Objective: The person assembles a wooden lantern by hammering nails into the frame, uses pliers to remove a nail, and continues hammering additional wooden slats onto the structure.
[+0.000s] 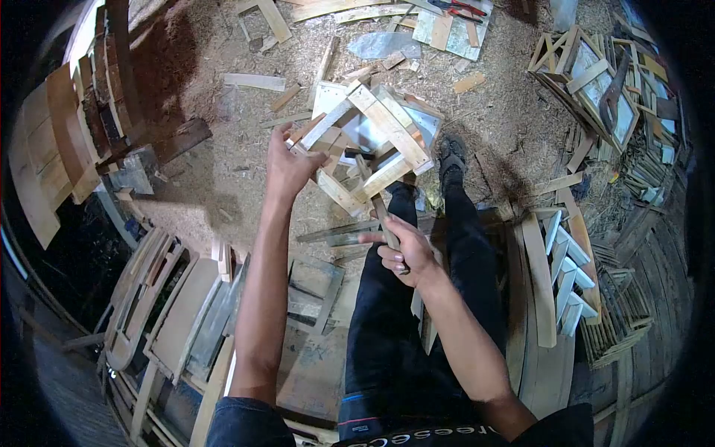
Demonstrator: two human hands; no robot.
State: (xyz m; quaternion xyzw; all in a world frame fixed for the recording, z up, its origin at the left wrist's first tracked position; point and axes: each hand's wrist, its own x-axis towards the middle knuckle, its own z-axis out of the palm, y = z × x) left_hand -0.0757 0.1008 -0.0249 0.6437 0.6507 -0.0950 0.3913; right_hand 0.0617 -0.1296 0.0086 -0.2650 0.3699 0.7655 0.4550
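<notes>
My right hand (406,249) is wrapped round the wooden handle of a hammer (381,212). Its dark head lies over a small box-like frame of pale wooden slats (383,123). At the frame's left side is my left hand (294,160), thumb and fingers closed on one of its slats. The frame is tilted in front of my feet, on or just above white-faced pieces. Whether a nail sits under the hammer head cannot be made out.
Sawdust and offcuts cover the ground. Red-handled pliers (465,10) lie on a board at the top. Stacked wooden frames (588,82) stand at the right, and white-edged slatted pieces (570,261) lie by my right leg. Curved boards (59,134) lean at the left.
</notes>
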